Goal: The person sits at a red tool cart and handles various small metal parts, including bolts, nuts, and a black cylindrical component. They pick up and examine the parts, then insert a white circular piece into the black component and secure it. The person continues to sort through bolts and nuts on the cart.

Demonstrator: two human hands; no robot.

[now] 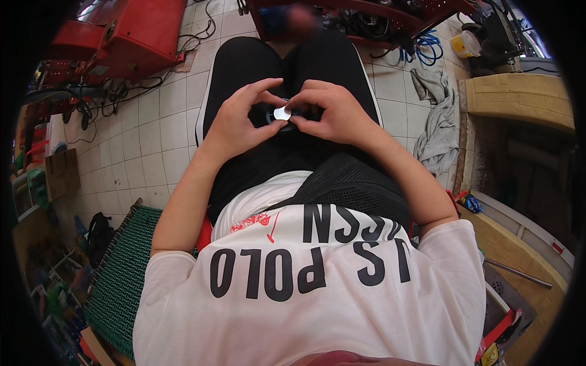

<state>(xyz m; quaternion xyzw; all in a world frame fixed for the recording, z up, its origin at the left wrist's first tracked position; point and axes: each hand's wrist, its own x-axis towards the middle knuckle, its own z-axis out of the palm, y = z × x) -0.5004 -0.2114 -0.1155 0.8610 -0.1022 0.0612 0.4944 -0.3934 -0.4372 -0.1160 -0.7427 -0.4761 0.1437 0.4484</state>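
Above my lap, my left hand [238, 121] and my right hand [334, 113] meet at a small round piece with a bright white face [282, 114]. A dark rim shows around part of it, against my black trousers. My left thumb and fingers curve around its left side, closed on its edge. From the right, my right thumb and forefinger pinch the opposite edge. The fingertips cover part of the piece, and its exact kind cannot be made out.
Ahead stands a red metal rack [366, 24] with a blurred person's hand near it. A red cabinet [143, 43] with black cables is at far left. Grey cloth [434, 116] and a blue hose [429, 49] lie on the tiled floor at right. A green woven seat [125, 274] is beside me.
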